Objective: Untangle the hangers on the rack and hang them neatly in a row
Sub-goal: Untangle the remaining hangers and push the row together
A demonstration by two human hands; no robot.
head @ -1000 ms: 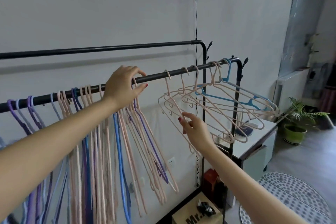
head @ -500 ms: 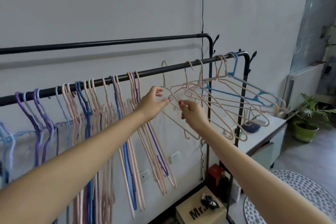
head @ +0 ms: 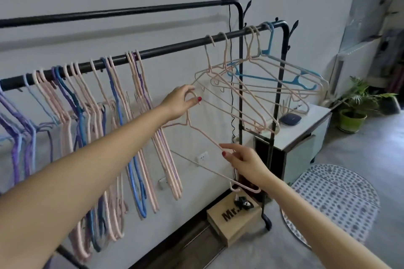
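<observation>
Head cam: left hand is pinching the hook of a pink hanger that's off the front rail, held below it between the two bunches. Right hand has its fingers curled round that hanger's lower arm. Tangled pink and blue hangers hang near the rail's right end, while the tidy row hangs left.

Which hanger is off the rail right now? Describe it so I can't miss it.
Find the black front rail, then the gap between the two hanger bunches. Below it hangs one thin pink hanger: the only one off the rail, left hand gripping its hook, right hand pinching its shoulder.
</observation>
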